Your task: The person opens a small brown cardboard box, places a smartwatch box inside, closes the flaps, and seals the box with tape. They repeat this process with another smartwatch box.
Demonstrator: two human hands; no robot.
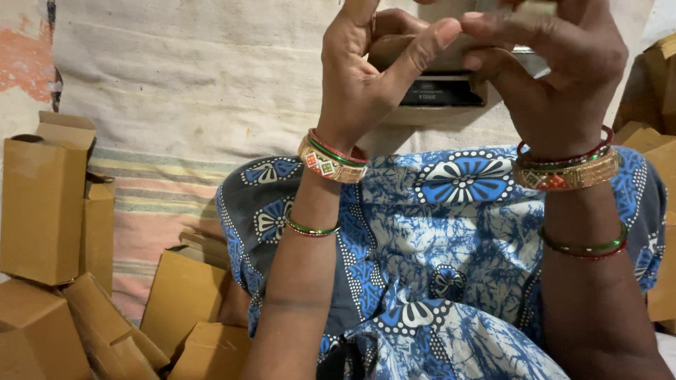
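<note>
Blue-and-white flowered cloth [451, 281] covers the lap beneath raised arms, where left hand [366, 77] and right hand [556, 77] close their fingers around a small brown cardboard box [451, 63], seemingly mid-fold, with flaps needing tucking, folded brown cartons [49, 204] lying leftward.

The small box [451, 60] held up at the far edge looks like matt brown cardboard with a glossy dark panel. The folded cartons [44, 204] at the left are plain, dull cardboard. The bangles [331, 160] shine like polished metal and glass. The blue printed dress [451, 239] is soft cotton cloth; the striped floor sheet [155, 204] is coarse woven fabric.
</note>
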